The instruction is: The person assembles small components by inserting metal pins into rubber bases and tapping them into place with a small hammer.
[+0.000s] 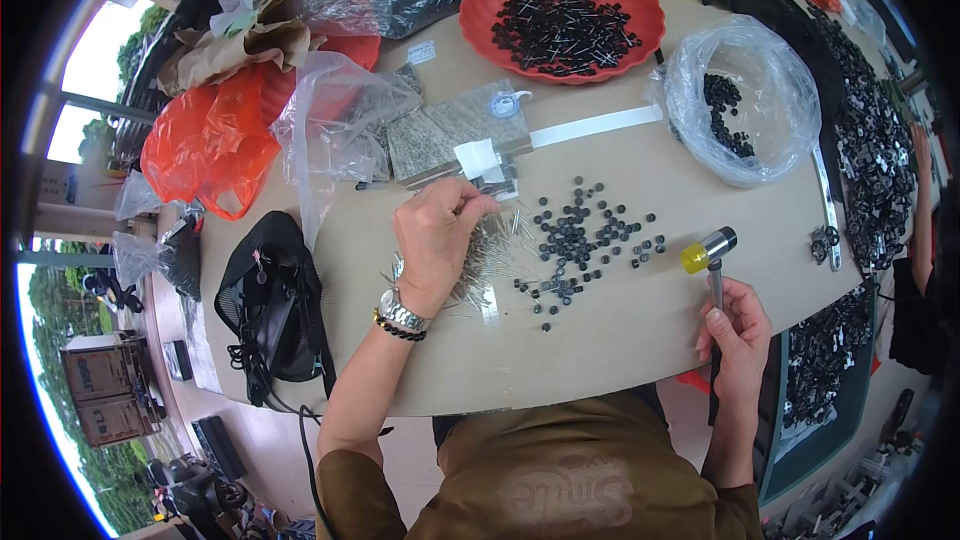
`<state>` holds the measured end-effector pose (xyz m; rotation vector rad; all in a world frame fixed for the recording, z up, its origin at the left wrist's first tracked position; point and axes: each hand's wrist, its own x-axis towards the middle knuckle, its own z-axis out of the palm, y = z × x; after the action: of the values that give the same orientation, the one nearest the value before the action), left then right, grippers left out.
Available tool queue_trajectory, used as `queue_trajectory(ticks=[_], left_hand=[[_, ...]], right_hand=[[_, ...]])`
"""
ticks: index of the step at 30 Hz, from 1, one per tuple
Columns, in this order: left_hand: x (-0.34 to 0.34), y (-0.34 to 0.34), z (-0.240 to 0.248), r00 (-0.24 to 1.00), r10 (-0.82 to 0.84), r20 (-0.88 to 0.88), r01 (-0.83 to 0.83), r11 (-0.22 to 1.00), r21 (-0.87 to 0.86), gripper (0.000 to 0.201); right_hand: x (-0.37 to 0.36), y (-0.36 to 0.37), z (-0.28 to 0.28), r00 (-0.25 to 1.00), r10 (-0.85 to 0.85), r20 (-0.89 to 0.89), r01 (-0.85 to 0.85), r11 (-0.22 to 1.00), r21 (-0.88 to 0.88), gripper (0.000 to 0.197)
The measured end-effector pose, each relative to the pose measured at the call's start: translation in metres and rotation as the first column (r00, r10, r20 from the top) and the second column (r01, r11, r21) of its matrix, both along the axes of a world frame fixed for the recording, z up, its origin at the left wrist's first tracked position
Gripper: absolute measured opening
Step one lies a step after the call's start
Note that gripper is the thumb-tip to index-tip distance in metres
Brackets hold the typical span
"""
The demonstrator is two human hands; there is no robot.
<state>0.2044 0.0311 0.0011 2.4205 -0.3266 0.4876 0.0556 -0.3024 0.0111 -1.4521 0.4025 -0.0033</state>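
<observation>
My left hand [433,238] is closed in a pinch at the front edge of a grey metal block [440,135]; what its fingertips hold, if anything, is too small to make out. A white patch [479,158] lies on the block just beyond the fingers. Beside and partly under that hand spreads a pile of thin metal pins [488,265]. Small round black knobs [572,240] are scattered to the right of the pins. My right hand [738,332] grips a small mallet [709,249] by its handle, its head upright with one yellow and one black face, above the table's right side.
A red scalloped plate [648,35] of black-headed pins stands at the back. To its right is a clear-plastic-lined container [775,145] with black knobs. A black mesh bag [275,305] and red plastic bags [215,145] sit left. Black parts [868,160] are heaped at far right.
</observation>
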Motion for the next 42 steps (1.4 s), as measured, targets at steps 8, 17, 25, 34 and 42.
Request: queue_trajectory(ticks=[8, 17, 25, 34, 42], left_hand=[[0.0, 0.0, 0.002, 0.998, -0.026, -0.055, 0.024, 0.999, -0.03, 0.017], [0.008, 0.005, 0.007, 0.99, -0.034, -0.134, 0.029, 0.999, -0.037, 0.021], [0.009, -0.001, 0.014, 0.955, 0.034, -0.294, -0.077, 0.988, -0.135, 0.026], [0.012, 0.006, 0.018, 0.951, 0.022, -0.307, -0.041, 0.997, -0.058, 0.032], [0.001, 0.007, 0.027, 0.929, 0.046, -0.366, -0.102, 0.985, -0.136, 0.02]], right_hand=[[0.0, -0.002, 0.0, 1.0, -0.005, -0.017, 0.005, 1.0, -0.003, 0.028], [0.0, -0.001, 0.0, 0.999, -0.021, -0.046, 0.02, 1.0, -0.011, 0.029], [0.0, 0.0, 0.005, 0.996, -0.034, -0.08, 0.031, 0.999, -0.035, 0.028], [0.002, 0.002, 0.007, 0.995, -0.045, -0.093, 0.041, 0.998, -0.04, 0.028], [0.001, 0.002, 0.006, 0.995, -0.059, -0.082, 0.055, 0.997, -0.052, 0.028]])
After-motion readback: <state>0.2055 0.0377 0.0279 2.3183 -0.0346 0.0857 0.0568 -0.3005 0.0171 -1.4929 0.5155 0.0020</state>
